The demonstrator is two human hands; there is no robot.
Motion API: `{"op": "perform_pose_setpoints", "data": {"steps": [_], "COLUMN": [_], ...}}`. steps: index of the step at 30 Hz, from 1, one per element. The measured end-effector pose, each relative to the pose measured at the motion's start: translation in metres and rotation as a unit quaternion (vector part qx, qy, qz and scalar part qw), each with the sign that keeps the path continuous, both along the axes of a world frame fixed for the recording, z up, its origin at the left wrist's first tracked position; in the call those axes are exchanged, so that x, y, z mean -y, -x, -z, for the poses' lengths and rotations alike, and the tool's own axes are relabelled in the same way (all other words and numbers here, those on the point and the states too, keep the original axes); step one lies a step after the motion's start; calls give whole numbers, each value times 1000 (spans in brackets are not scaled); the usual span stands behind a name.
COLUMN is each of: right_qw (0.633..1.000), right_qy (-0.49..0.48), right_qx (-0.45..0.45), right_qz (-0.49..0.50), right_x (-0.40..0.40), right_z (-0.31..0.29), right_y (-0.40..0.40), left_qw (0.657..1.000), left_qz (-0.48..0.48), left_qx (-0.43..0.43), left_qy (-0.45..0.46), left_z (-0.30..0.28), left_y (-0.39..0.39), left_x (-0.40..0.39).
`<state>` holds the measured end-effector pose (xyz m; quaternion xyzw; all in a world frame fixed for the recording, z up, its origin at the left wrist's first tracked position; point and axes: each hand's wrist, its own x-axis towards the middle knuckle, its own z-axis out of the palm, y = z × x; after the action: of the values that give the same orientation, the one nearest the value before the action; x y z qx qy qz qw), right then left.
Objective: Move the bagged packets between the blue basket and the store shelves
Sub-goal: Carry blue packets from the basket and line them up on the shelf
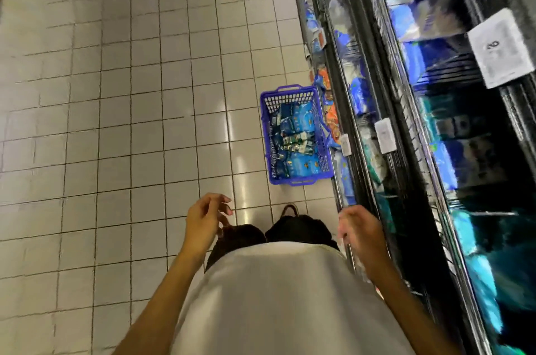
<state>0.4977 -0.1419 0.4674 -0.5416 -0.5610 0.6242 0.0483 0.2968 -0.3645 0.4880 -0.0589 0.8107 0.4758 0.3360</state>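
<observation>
At the bottom centre of the frame, a person in a pale grey-white shirt (278, 296) stands looking down at a floor of pale square tiles (116, 122). Both bare forearms reach forward. The left hand (204, 218), lower centre-left, holds nothing; its fingers are loosely spread and slightly bent over the tiles. The right hand (361, 234), lower centre-right, is blurred and seen from the back, close to the shelf edge; I cannot tell whether its fingers are curled or hold anything. Between the hands, dark trouser legs and one dark shoe (290, 209) show below the shirt.

Further up, right of centre, a blue plastic mesh basket (268, 134) sits on the floor just beside the shelving. Inside it lie blue and white bagged packets (295, 137), piled loosely, filling most of its base.

Along the right side of the frame, dark metal store shelves (362, 99) run from bottom right to top centre, stocked with more blue bags (358, 99) and some orange bags (330, 111) near the basket. White price tags (500, 48) hang from the shelf edges.
</observation>
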Motion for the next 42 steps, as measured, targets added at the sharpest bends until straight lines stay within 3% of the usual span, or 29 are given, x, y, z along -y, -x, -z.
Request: {"op": "perform_pose_setpoints", "data": {"steps": [5, 10, 16, 21, 26, 30, 37, 42], "right_qw": [997, 995, 1000, 994, 973, 954, 926, 923], "right_qy": [24, 25, 21, 32, 52, 81, 96, 123], "right_qx": [-32, -44, 8, 102, 207, 287, 344, 352], "right_qz": [-59, -85, -15, 37, 83, 25, -124, -95], "right_x": [-38, -55, -62, -63, -61, -75, -130, -163], "right_z": [-13, -5, 40, 95, 196, 305, 533, 662], "right_y": [94, 167, 213, 225, 233, 237, 241, 219], "left_qw": [998, 999, 995, 976, 948, 923, 884, 804], "left_qz": [-57, -49, 78, 173, 259, 332, 425, 542], "left_qx": [-7, 12, 61, 106, 162, 152, 54, -66], "left_qy": [11, 11, 32, 72, 86, 119, 186, 233], "left_z": [3, 15, 56, 116, 210, 310, 501, 611], "left_y": [35, 88, 166, 209, 222, 233, 246, 244], "left_x": [-14, -37, -83, -145, -206, -250, -311, -366]}}
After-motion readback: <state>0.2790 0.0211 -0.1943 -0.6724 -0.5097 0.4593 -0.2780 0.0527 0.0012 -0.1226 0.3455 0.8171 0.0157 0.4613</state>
